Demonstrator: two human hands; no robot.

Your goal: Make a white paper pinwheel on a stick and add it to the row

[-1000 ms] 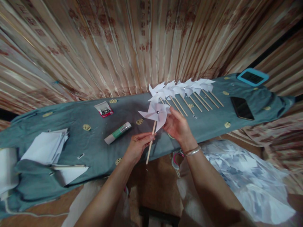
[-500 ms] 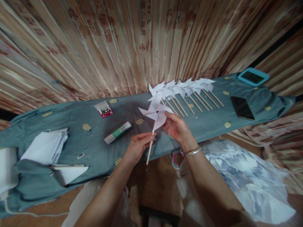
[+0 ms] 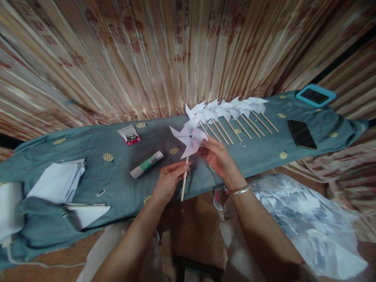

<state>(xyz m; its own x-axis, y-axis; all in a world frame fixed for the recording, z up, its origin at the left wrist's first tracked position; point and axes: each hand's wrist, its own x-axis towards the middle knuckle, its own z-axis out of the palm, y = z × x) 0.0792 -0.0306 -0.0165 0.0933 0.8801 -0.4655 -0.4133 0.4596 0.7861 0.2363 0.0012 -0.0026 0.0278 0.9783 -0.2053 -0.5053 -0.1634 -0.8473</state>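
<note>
My left hand (image 3: 169, 179) pinches the wooden stick of a white paper pinwheel (image 3: 188, 139), holding it upright over the front edge of the blue-grey cloth table (image 3: 117, 184). The fingertips of my right hand (image 3: 216, 156) touch the right blade of the pinwheel's paper head, which has a metal pin at its centre. Just behind, a row of several finished pinwheels (image 3: 229, 111) lies on the cloth with sticks pointing right and toward me.
A glue stick (image 3: 147, 164) and a small red box of pins (image 3: 129, 135) lie left of my hands. White paper squares (image 3: 55, 182) are stacked at far left. A dark phone (image 3: 301, 134) and a blue-framed device (image 3: 315, 95) lie at right. A bag of paper scraps (image 3: 308, 219) sits below.
The pinwheel has shifted slightly left and its head has turned under my right fingertips. My left hand stays pinched on the stick.
</note>
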